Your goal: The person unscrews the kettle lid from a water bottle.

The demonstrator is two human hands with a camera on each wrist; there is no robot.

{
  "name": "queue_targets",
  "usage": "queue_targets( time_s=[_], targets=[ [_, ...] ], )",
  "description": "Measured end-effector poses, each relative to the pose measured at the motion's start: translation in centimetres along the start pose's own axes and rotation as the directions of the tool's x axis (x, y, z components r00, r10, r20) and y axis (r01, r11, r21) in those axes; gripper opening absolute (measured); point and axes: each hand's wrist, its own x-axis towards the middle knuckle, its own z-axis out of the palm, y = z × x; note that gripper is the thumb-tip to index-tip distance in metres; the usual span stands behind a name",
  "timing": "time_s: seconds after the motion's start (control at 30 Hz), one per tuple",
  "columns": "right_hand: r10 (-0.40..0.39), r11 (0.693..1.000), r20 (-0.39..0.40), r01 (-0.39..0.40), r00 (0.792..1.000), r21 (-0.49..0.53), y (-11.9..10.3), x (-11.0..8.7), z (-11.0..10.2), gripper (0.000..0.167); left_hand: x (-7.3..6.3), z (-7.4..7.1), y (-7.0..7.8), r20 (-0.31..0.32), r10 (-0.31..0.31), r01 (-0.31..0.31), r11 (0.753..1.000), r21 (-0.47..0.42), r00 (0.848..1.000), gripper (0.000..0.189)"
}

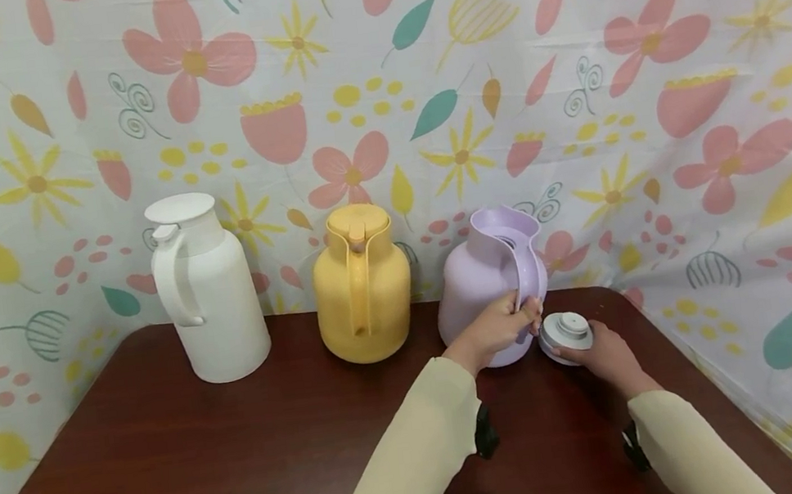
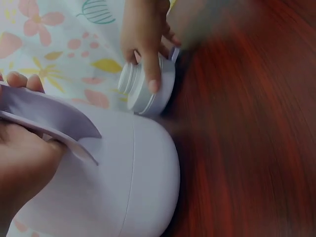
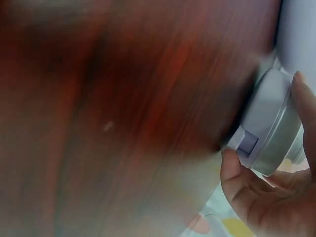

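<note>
A lilac vacuum jug stands upright at the right of the table, its mouth uncovered. My left hand grips its handle, fingers wrapped round it. Just right of the jug, my right hand holds the jug's lid by its sides, the stepped grey-white plug facing up. In the right wrist view the thumb and fingers span the lid, with the thumb at a small lilac tab. Whether the lid touches the table or hovers just over it, I cannot tell.
A yellow vacuum jug with its lid on stands left of the lilac one. Farther left is a tall white jug. All stand near the back edge of a dark reddish-brown table, before a flowered cloth.
</note>
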Motion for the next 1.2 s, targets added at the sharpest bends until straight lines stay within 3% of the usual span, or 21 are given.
queue_targets(
  time_s=[0.27,0.53,0.97,1.2],
  targets=[
    [0.064,0.998,-0.036,-0.062,0.997,0.031,-0.6,1.7,0.6,0.09,0.6,0.0,-0.5,0.015,-0.013,0.015,0.992,-0.124,1.0,0.024],
    [0.073,0.997,-0.054,-0.071,0.996,0.044,0.3,3.1,1.1,0.089,1.4,0.6,-1.5,0.002,0.053,-0.051,0.975,-0.215,0.999,0.024],
    [0.127,0.989,-0.071,-0.12,0.989,0.089,-0.3,4.6,1.3,0.075,1.8,0.9,-1.6,-0.083,0.055,-0.074,0.966,-0.247,0.995,0.023],
    [0.132,0.985,-0.059,-0.125,0.989,0.12,-0.1,4.6,1.2,0.077,1.9,1.1,-1.7,-0.109,0.045,-0.071,0.966,-0.249,0.993,0.023]
  ],
)
